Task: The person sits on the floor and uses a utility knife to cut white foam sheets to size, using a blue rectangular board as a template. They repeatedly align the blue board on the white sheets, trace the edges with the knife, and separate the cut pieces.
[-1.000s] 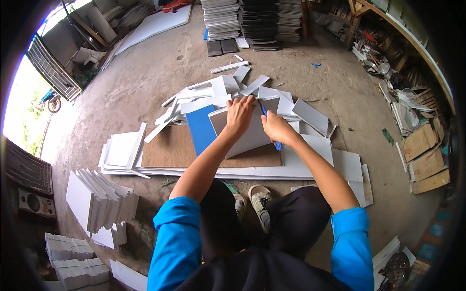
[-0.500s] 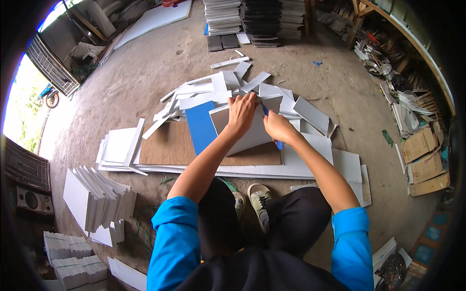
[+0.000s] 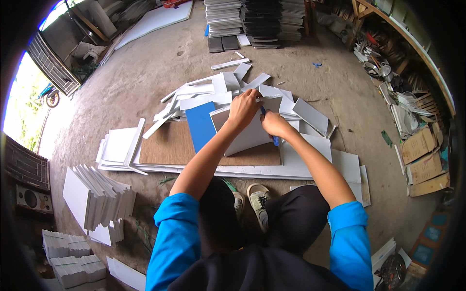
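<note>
A thick white board (image 3: 248, 139), likely foam, stands tilted on edge over a brown wooden board (image 3: 167, 145). My left hand (image 3: 244, 109) is closed at its top edge, fingers bent over the rim. In my right hand (image 3: 274, 124) is a blue-handled cutter knife (image 3: 276, 140), its handle showing above and below the fist. The knife's upper end lies near the board's top right edge, close to my left fingers; its blade is too small to make out. Left of the upright board a blue sheet (image 3: 200, 125) lies flat on the wood.
Loose white offcuts (image 3: 201, 87) are heaped behind the boards. White sheets (image 3: 310, 150) lie underneath. Stacked white panels (image 3: 97, 196) stand at the left, tall white and black stacks (image 3: 262, 22) at the back. Flattened cardboard (image 3: 421, 145) lies at the right. My shoes (image 3: 258, 201) are close in front.
My left hand has shifted slightly right along the top edge, its fingers more curled. The right hand and knife have moved slightly left. The upright board has barely moved.
</note>
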The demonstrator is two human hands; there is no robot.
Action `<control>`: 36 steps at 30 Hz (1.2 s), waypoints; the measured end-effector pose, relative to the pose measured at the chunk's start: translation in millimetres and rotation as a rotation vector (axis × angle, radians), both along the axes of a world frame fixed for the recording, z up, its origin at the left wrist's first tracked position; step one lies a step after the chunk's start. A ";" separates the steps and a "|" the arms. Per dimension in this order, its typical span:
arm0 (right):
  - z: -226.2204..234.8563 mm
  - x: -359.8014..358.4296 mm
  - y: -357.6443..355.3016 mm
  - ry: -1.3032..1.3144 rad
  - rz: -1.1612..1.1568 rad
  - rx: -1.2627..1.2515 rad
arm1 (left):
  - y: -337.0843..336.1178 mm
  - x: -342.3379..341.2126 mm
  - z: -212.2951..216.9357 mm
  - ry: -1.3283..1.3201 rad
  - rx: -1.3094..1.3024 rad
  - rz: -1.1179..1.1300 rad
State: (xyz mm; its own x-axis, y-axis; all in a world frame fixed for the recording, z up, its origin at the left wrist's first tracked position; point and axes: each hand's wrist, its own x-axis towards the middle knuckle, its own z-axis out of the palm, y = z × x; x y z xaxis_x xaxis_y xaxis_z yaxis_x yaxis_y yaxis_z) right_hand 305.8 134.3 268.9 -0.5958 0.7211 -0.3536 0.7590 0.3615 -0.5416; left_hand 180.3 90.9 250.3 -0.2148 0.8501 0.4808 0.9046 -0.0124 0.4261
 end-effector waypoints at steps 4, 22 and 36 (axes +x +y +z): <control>9.9 -1.7 -8.7 -0.038 0.037 0.024 | 0.0 -10.3 -2.0 -0.065 -0.018 -0.017; -4.2 -13.4 4.1 -0.191 0.018 0.072 | 5.9 -5.5 -7.1 0.031 -0.007 -0.028; -61.6 -15.2 19.2 0.001 0.064 0.257 | 18.8 -10.9 -5.9 0.167 -0.282 0.043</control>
State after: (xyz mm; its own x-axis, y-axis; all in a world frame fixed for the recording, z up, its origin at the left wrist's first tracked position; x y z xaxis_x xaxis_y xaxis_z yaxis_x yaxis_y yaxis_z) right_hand 290.6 153.5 207.3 -0.6433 0.7480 -0.1634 0.7297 0.5343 -0.4267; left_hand 169.4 109.7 244.4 -0.1915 0.9466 0.2594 0.9594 0.1249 0.2527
